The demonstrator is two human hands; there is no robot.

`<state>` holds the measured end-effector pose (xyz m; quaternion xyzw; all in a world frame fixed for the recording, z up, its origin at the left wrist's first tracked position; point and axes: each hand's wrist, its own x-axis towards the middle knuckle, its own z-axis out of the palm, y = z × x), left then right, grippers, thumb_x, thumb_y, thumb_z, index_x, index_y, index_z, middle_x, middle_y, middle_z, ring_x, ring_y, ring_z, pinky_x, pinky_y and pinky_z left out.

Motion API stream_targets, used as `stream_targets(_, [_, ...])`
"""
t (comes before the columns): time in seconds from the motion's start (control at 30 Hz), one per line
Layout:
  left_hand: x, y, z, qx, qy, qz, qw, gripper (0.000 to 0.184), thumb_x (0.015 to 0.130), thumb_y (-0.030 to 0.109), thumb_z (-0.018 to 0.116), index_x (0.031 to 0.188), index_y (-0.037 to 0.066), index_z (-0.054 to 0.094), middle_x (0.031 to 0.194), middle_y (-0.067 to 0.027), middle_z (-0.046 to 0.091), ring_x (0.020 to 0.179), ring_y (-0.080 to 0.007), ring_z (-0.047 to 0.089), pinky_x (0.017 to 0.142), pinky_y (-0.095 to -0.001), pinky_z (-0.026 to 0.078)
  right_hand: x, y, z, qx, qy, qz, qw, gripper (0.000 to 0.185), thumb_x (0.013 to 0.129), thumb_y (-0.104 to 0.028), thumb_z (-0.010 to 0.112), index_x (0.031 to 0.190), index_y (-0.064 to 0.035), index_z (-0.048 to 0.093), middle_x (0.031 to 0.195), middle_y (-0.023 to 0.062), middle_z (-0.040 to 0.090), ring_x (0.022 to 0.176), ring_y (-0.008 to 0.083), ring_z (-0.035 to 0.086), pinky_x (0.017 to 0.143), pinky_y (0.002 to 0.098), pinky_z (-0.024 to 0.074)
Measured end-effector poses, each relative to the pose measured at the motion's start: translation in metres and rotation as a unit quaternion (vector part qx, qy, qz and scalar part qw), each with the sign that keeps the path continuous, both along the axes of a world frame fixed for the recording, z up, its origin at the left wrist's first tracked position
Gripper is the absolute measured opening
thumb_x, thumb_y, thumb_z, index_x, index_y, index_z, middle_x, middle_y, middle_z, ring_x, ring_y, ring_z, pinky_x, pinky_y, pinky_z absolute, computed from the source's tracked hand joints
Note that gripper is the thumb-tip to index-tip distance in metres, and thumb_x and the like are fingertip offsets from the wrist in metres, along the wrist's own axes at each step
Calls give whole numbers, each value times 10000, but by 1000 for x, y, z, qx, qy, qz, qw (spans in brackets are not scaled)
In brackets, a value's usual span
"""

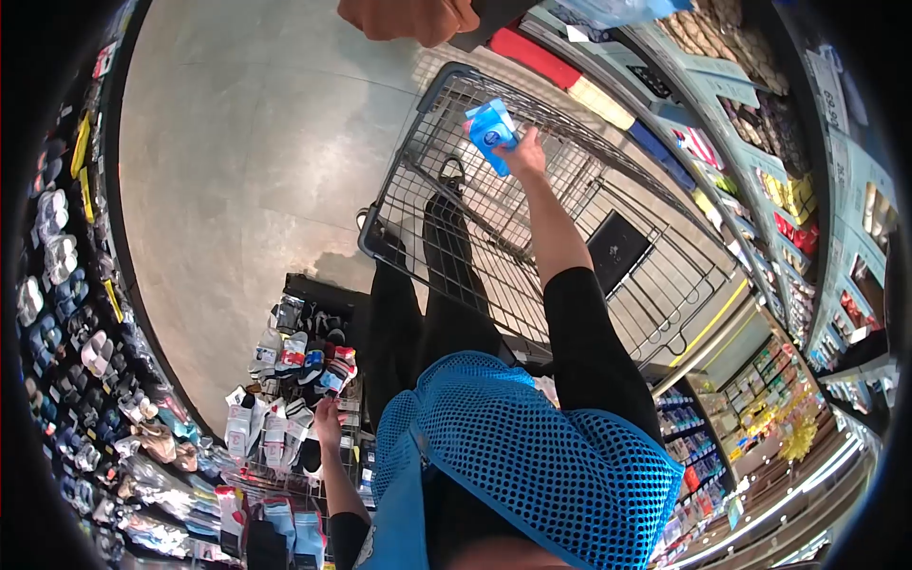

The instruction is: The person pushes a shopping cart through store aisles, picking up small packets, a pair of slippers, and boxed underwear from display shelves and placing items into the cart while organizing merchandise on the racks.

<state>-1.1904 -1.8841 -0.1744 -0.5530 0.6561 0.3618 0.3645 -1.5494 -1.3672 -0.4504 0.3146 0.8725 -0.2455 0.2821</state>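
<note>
My right hand is closed on a blue pack with a round dark-blue logo. The pack appears over the wire basket of a shopping cart; its exact height above the wires is unclear. On the left, my left hand is beside a rack of packaged socks. Its fingers look loosely open, with nothing visible in them, and I cannot tell whether they touch the socks.
Slippers and sandals hang along the left side. Shelves of folded textiles run along the right, close to the cart. Grey floor lies between. A brown cloth-like shape shows at the top edge.
</note>
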Motion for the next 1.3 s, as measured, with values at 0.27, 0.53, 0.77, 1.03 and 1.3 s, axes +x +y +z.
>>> stream_targets(0.27, [-11, -3, -18, 20, 98, -107, 989, 320, 880, 178, 500, 1108, -46, 514, 909, -87, 599, 786, -148, 571, 713, -262, 463, 55, -44, 26, -113, -39, 11, 993, 796, 544, -491, 772, 1067, 28, 473, 996, 224, 598, 931, 348, 590, 814, 376, 470])
stream_targets(0.53, [-103, -23, -57, 61, 219, -125, 966, 327, 861, 170, 522, 1105, -47, 508, 839, -103, 578, 631, -124, 537, 538, -251, 469, 123, -55, 174, -283, 231, -230, 902, 592, 718, -322, 736, 1054, 71, 446, 977, 139, 603, 882, 190, 590, 767, 318, 488])
stream_targets(0.77, [-239, 31, -23, 162, 385, -240, 876, 350, 881, 220, 519, 1124, -33, 523, 1021, -151, 603, 909, -206, 581, 830, -300, 443, 136, -113, 326, -415, 259, -292, 821, 462, 814, -296, 634, 1134, 13, 512, 1056, 78, 594, 935, 149, 565, 851, 276, 430])
stream_targets(1.03, [-281, 101, 100, 442, 423, -169, 773, 391, 897, 263, 524, 1197, 18, 470, 1087, -78, 571, 949, -141, 549, 820, -257, 432, 135, -204, 401, -532, 321, -211, 755, 396, 839, -306, 602, 1075, 10, 567, 982, 72, 621, 883, 136, 589, 788, 280, 470])
stream_targets(1.3, [-276, 100, 122, 465, 447, -124, 754, 406, 888, 254, 542, 1170, -26, 458, 1065, -92, 575, 945, -131, 553, 802, -267, 444, 126, -241, 433, -466, 346, -98, 809, 360, 816, -238, 652, 1059, 11, 558, 982, 69, 620, 879, 122, 577, 766, 279, 485])
